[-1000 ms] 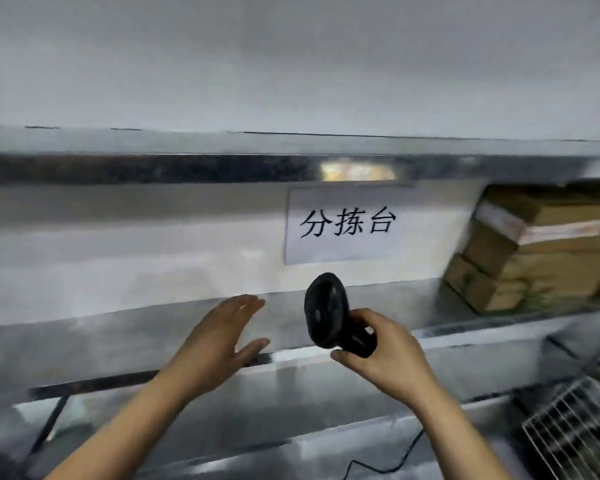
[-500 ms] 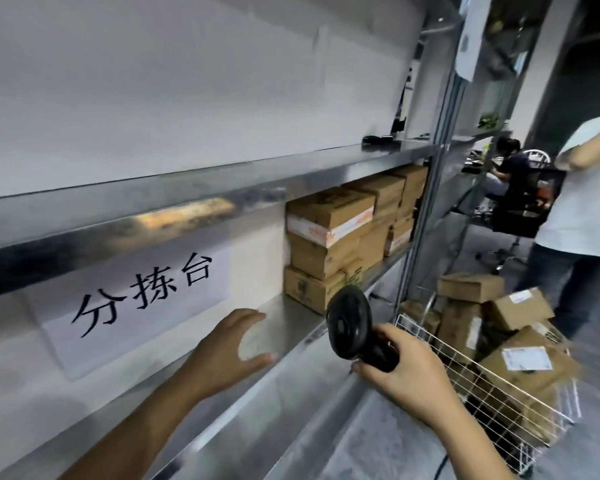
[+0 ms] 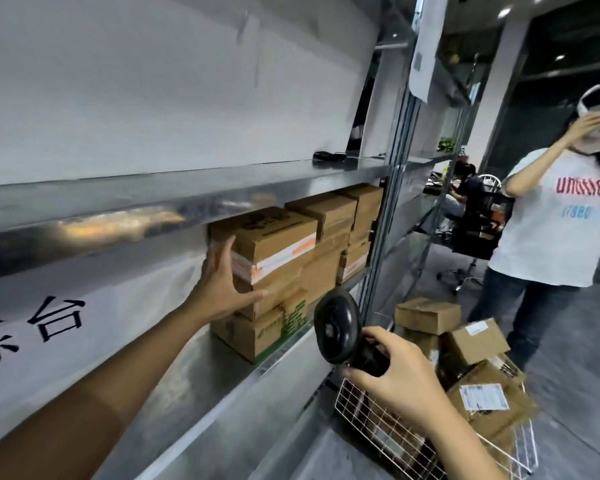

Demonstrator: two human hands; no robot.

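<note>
A stack of cardboard boxes (image 3: 291, 258) stands on the lower metal shelf (image 3: 194, 382). My left hand (image 3: 222, 285) is spread against the near end of the stack. Its fingers lie on the side of the top box (image 3: 274, 237), and its thumb lies across the front of the box below. My right hand (image 3: 392, 375) grips the handle of a black handheld scanner (image 3: 336, 327), whose round head points toward the boxes.
A wire basket cart (image 3: 388, 434) with several parcels (image 3: 478, 393) stands right of the shelf. A person in a white T-shirt (image 3: 551, 223) stands further right. Another person sits at a desk behind. A white sign (image 3: 49, 327) hangs on the shelf's back wall.
The view has swung right along the shelf. My left hand has reached forward from the shelf edge to the box stack. The scanner stays in my right hand.
</note>
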